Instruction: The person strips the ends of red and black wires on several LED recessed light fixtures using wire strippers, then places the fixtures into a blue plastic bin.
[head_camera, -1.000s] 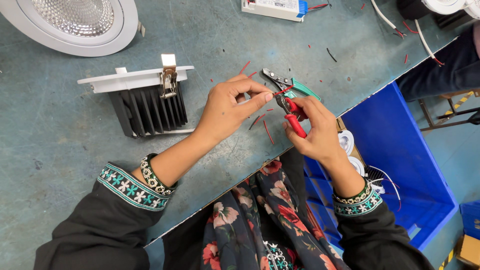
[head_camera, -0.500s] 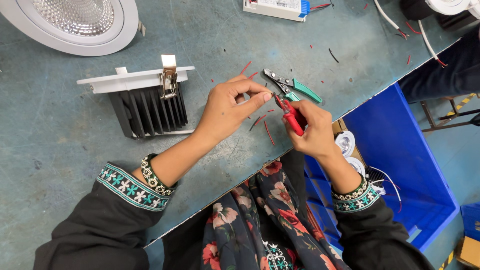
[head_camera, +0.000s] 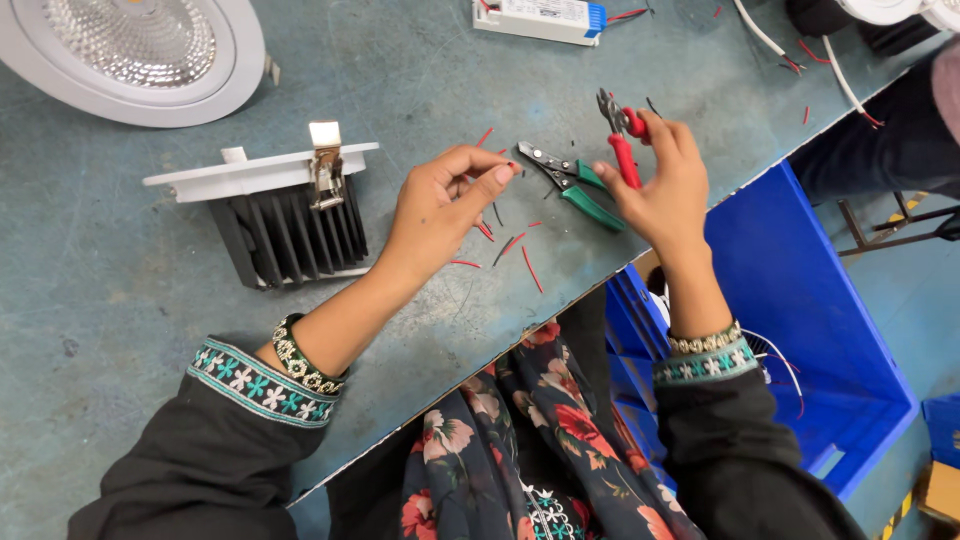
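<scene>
My right hand (head_camera: 662, 185) grips red-handled cutting pliers (head_camera: 620, 135), jaws pointing up and away over the blue-grey bench. My left hand (head_camera: 440, 205) rests on the bench with thumb and forefinger pinched on a thin wire end (head_camera: 508, 166). Between the two hands lie green-handled pliers (head_camera: 568, 180) flat on the bench. Several short red and black wire offcuts (head_camera: 520, 255) are scattered below my left hand. A downlight (head_camera: 275, 215) with a white rim, a metal spring clip and a black finned heat sink lies on its side to the left of my left hand.
A round white downlight (head_camera: 135, 50) with a faceted reflector sits at the far left. A white driver box (head_camera: 540, 15) with red leads lies at the top edge. White cables (head_camera: 840, 75) run at the top right. A blue plastic bin (head_camera: 800, 320) stands below the bench edge.
My right hand has lifted the red-handled pliers up and to the right, away from my left hand. The left hand keeps its pinch on the wire.
</scene>
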